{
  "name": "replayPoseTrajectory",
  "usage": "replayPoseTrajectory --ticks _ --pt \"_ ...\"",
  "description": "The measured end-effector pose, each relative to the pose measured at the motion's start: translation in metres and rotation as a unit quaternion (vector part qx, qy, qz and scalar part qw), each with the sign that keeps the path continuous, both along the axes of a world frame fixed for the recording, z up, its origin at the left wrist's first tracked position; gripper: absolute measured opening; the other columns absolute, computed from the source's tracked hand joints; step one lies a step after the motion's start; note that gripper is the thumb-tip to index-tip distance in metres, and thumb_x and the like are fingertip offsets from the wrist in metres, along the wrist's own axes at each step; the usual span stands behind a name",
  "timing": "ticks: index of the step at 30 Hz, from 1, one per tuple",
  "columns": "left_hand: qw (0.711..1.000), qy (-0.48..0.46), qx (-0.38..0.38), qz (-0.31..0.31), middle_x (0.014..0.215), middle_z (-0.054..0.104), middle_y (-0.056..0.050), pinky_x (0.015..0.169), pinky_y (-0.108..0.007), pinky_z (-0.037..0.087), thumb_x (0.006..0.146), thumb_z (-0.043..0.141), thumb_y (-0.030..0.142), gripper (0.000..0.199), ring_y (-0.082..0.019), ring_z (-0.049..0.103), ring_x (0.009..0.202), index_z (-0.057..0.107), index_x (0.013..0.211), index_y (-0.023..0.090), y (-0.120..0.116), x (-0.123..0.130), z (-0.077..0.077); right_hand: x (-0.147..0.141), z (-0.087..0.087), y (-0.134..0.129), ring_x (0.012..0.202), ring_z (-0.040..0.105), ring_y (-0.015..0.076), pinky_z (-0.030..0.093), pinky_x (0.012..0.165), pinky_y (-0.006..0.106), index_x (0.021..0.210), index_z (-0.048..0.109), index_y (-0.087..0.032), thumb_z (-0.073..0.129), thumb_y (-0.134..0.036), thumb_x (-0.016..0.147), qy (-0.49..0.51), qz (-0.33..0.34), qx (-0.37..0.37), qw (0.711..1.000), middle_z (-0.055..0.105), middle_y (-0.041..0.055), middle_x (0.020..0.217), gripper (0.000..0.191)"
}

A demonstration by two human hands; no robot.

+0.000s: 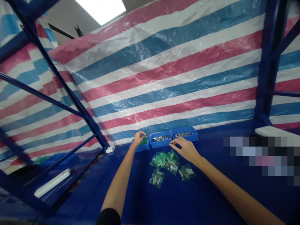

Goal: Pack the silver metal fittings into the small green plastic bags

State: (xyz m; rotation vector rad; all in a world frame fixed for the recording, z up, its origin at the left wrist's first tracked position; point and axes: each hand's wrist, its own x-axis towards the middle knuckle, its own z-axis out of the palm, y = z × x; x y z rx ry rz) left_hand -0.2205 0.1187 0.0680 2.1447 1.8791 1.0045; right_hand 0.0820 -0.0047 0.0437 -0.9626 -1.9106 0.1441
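Blue plastic open-topped bins stand side by side at the far edge of a dark blue table (138,193). Their row runs left to right, the right end set slightly farther back. Contents: left bin (143,147), green material; middle bin (161,144), small metallic pieces; right bin (195,137), small dark and silvery pieces.

Left hand (138,137): positioned at the left bin, fingers curled inward. Right hand (187,150): palm down in front of the right bin, thumb and index finger bent toward each other, pointing left near the corner where the middle and right bins meet. Whether either hand grips a piece cannot be told.

Clear plastic bags with green and pale contents (161,160) lie overlapped in front of the bins. Nearer the viewer, a clear bag of pale rod-shaped pieces (157,178) lies flat, its long axis running away from the viewer and leaning right. Another clear bag (187,172) lies askew to the right, below the right wrist. Any print on the bags is too small to read.
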Motion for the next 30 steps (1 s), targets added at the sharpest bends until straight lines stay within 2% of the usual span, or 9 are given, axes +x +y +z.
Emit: replayPoseTrajectory --ticks 3,6,11,13,15,18,21,25,30 --pt "0.998 0.039 -0.039 0.013 0.071 0.069 -0.005 0.075 -0.032 0.049 0.064 0.057 0.009 0.011 -0.020 0.065 0.074 0.064 0.061 0.017 0.004 0.002 -0.005 0.001 0.002 -0.001 0.082 0.062 0.0155 0.049 0.074 0.028 0.083 0.065 -0.024 0.052 -0.031 0.085 -0.022 0.003 -0.016 1.000 0.068 0.0007 0.081 0.015" --pt "0.996 0.068 -0.049 0.031 0.076 0.069 -0.007 0.082 -0.038 0.045 0.069 0.055 0.013 0.013 -0.024 0.063 0.083 0.065 0.062 0.018 0.004 0.009 0.000 0.003 -0.002 0.002 0.086 0.061 0.0172 0.048 0.074 0.029 0.084 0.066 -0.025 0.052 -0.032 0.085 -0.052 0.003 -0.044 0.998 0.069 0.0014 0.083 0.016" --pt "0.996 0.075 0.012 0.041 0.111 0.060 -0.010 0.095 -0.045 0.034 0.082 0.047 0.027 0.024 -0.026 0.051 0.110 0.061 0.100 0.020 -0.024 0.040 0.003 0.006 -0.024 0.012 0.095 0.059 0.0228 0.045 0.080 0.035 0.099 0.066 -0.022 0.055 -0.046 0.079 -0.139 0.000 -0.132 0.981 0.066 0.0072 0.098 0.033" --pt "0.998 0.054 0.038 0.015 0.116 0.057 -0.008 0.096 -0.039 0.036 0.087 0.041 0.031 0.028 -0.020 0.051 0.109 0.055 0.109 0.021 -0.049 0.061 -0.010 0.005 -0.033 0.015 0.099 0.057 0.0265 0.044 0.083 0.039 0.105 0.064 -0.019 0.057 -0.056 0.073 -0.164 -0.002 -0.155 0.974 0.063 0.0116 0.107 0.049" --pt "0.995 -0.016 0.062 -0.075 0.114 0.058 -0.008 0.095 -0.037 0.036 0.088 0.038 0.036 0.030 -0.019 0.052 0.107 0.055 0.109 0.021 -0.078 0.085 -0.032 0.004 -0.040 0.016 0.103 0.055 0.0295 0.043 0.084 0.043 0.106 0.064 -0.018 0.059 -0.061 0.068 -0.176 -0.007 -0.157 0.972 0.060 0.0142 0.110 0.057" --pt "0.991 0.012 0.002 -0.137 0.116 0.058 -0.006 0.099 -0.042 0.031 0.087 0.039 0.041 0.034 -0.022 0.051 0.110 0.053 0.114 0.026 -0.114 0.119 -0.067 0.004 -0.047 0.017 0.102 0.055 0.0278 0.044 0.083 0.042 0.096 0.067 -0.020 0.062 -0.051 0.070 -0.169 -0.018 -0.146 0.975 0.062 0.0110 0.105 0.040" --pt "0.987 0.066 -0.004 -0.148 0.126 0.052 -0.011 0.103 -0.044 0.025 0.086 0.041 0.044 0.042 -0.026 0.042 0.121 0.049 0.121 0.023 -0.128 0.140 -0.084 0.006 -0.052 0.018 0.094 0.058 0.0214 0.046 0.078 0.034 0.085 0.067 -0.022 0.062 -0.035 0.072 -0.143 -0.027 -0.130 0.981 0.065 0.0053 0.095 0.019" --pt "0.993 0.031 -0.025 -0.114 0.129 0.048 -0.016 0.102 -0.045 0.025 0.086 0.038 0.046 0.048 -0.028 0.040 0.123 0.046 0.125 0.019 -0.125 0.144 -0.079 0.008 -0.052 0.018 0.077 0.062 0.0157 0.047 0.066 0.027 0.081 0.063 -0.024 0.061 -0.033 0.072 -0.083 -0.035 -0.143 0.986 0.067 0.0001 0.081 0.013" --pt "0.989 -0.100 0.015 -0.112 0.117 0.056 -0.009 0.095 -0.040 0.035 0.084 0.046 0.045 0.039 -0.024 0.050 0.112 0.048 0.116 0.023 -0.127 0.137 -0.068 -0.001 -0.049 0.022 0.062 0.062 0.0142 0.048 0.059 0.026 0.080 0.059 -0.023 0.060 -0.037 0.073 0.078 0.006 -0.169 0.982 0.067 -0.0007 0.072 0.017"
